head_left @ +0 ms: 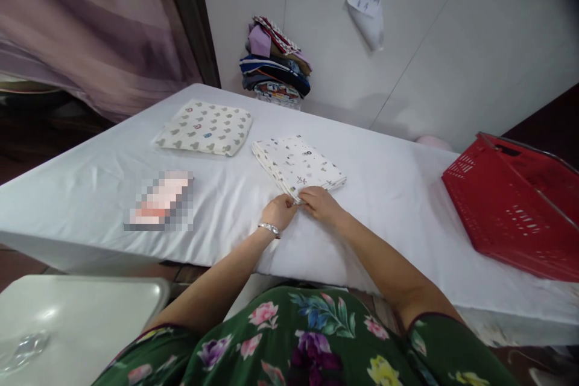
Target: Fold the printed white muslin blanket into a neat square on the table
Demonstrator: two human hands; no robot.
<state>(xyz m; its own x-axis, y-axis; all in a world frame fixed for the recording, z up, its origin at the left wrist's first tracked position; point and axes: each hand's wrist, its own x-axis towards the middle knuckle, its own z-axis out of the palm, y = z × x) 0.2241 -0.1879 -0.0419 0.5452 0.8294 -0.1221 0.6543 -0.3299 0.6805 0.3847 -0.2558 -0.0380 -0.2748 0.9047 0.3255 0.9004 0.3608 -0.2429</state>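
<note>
A folded white cloth with small dark prints (301,160) lies at the middle of the white-covered table (380,193). Both my hands are at its near corner. My left hand (278,212), with a silver bracelet at the wrist, is closed on the corner's edge. Just right of it, my right hand (319,202) pinches the same corner from above, its fingers bent over the layers. Further left lies another folded cloth, cream with grey prints (208,128), which neither hand touches.
A blurred-out flat object (163,199) lies at the left front. On the right stands a red basket (515,205). A pile of folded fabrics (275,66) is against the wall behind the table. A pale plastic surface (90,307) is at the lower left.
</note>
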